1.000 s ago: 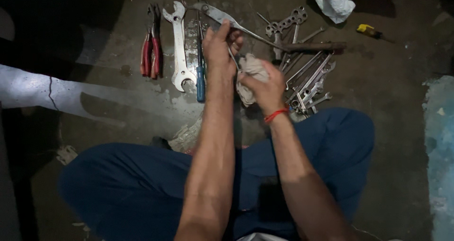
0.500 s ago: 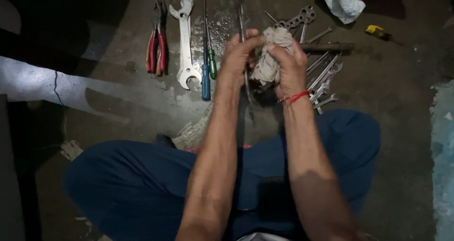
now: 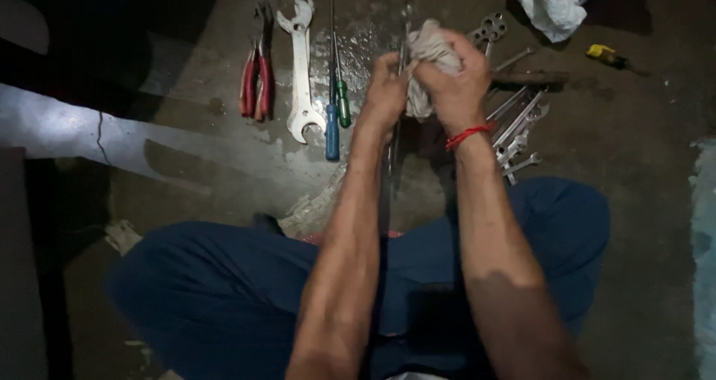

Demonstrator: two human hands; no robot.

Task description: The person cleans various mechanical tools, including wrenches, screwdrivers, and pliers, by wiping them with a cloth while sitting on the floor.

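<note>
My left hand [image 3: 385, 95] grips a long thin metal tool [image 3: 394, 137] that stands nearly upright between my arms, its top end poking out above the hands. My right hand [image 3: 453, 82], with a red thread round the wrist, clutches a crumpled grey rag [image 3: 427, 48] pressed against the upper part of that tool. Both hands sit close together above the concrete floor, in front of a row of laid-out tools.
Red-handled pliers [image 3: 254, 70], a large open-ended spanner [image 3: 302, 70], and blue and green screwdrivers [image 3: 333, 100] lie in a row at left. A heap of spanners [image 3: 514, 130] lies at right, with a white bag [image 3: 550, 3] and a yellow tool [image 3: 605, 55] beyond. My blue-trousered knees [image 3: 224, 290] fill the foreground.
The long tool has swung from lying slanted to standing upright. My right hand has carried the rag up along it, from low by the spanner heap to the tool's upper part.
</note>
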